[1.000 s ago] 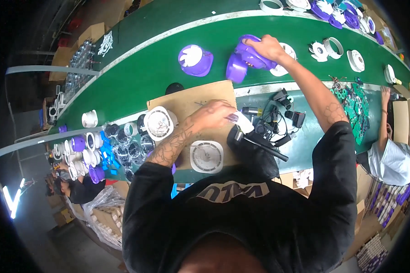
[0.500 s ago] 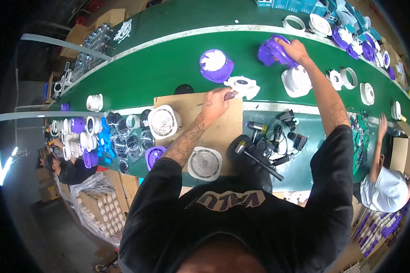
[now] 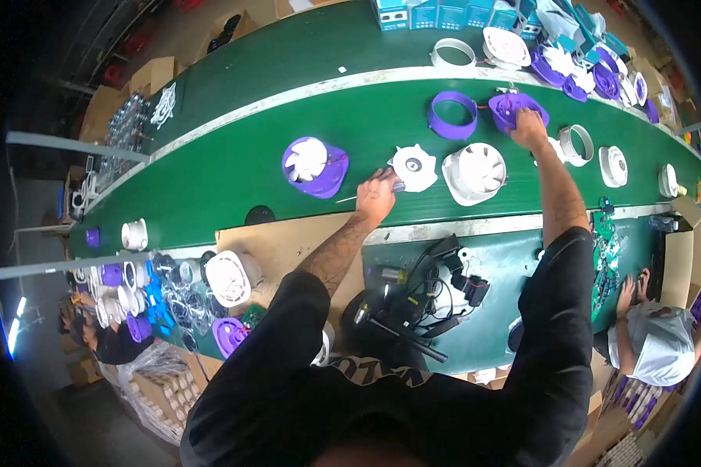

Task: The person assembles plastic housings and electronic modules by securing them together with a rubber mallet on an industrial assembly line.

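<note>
My left hand (image 3: 376, 196) is closed around a screwdriver (image 3: 399, 187), whose thin shaft points left over the green belt. Touching or just beside its fingers is a white fan wheel (image 3: 413, 167). Farther right, my right hand (image 3: 530, 130) grips the near edge of a purple fan base (image 3: 509, 109), its fingertips partly hidden inside. Left of that base stands an open purple ring (image 3: 452, 115). A white fan housing with blades (image 3: 475, 173) sits between my hands. A purple fan housing with a white wheel (image 3: 314, 167) lies left of my left hand.
Cardboard (image 3: 288, 249) lies in front of me, with a white fan housing (image 3: 230, 278) on its left. Power tools and cables (image 3: 436, 292) crowd the green bench. Teal boxes (image 3: 436, 14) line the far side. At right, another person (image 3: 650, 335) works by circuit boards.
My right hand has moved right with the purple base, and the purple ring now stands apart on the belt. The white fan wheel has come down onto the belt. The whole view has shifted.
</note>
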Motion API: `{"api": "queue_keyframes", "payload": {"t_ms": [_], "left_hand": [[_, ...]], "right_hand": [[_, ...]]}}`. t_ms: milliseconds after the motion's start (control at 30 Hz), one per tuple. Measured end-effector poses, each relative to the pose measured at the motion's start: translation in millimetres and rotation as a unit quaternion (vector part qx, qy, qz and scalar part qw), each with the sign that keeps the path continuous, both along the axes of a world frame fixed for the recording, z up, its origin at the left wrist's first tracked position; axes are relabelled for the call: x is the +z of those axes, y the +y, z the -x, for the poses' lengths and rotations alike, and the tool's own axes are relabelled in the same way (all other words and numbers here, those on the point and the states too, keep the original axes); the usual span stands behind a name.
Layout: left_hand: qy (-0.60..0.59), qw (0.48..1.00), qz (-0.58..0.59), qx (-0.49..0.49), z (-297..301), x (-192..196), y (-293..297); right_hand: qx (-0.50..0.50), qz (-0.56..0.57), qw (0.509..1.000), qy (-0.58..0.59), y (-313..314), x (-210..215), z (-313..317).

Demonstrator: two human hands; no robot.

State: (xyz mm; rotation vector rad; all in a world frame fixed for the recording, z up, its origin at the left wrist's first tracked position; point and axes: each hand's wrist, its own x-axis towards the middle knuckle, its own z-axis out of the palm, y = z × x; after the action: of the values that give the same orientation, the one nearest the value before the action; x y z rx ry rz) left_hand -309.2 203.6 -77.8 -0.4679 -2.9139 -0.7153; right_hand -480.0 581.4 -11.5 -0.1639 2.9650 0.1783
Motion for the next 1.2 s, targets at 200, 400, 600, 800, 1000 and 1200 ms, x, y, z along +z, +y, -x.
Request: {"api": "queue_keyframes", "payload": {"t_ms": [200,400,600,800,1000,1200], "left_hand": [[-0.256,0.963,0.062,0.047,12,33,22],[-0.462,0.830,-0.311,0.016,50,33,133],[-0.433,0.822,-0.358,0.086,42,35,184],[-0.454,0.758,-0.444,0.148,17,67,170],[-0.446,0.759,-0.466,0.092,6,115,156],[-0.321,0.800,-0.504,0.055,-45,157,92]], "right_hand": [[-0.024,0.219,0.956,0.193,11,-30,-57],[-0.390,0.543,0.743,-0.010,12,-81,-120],[-0.398,0.701,0.590,0.043,-7,-85,-127],[-0.426,0.668,0.610,-0.025,0,-36,-166],[-0.376,0.673,0.636,-0.027,5,13,-177],[-0.323,0.879,0.341,-0.079,-56,75,-234]]}}
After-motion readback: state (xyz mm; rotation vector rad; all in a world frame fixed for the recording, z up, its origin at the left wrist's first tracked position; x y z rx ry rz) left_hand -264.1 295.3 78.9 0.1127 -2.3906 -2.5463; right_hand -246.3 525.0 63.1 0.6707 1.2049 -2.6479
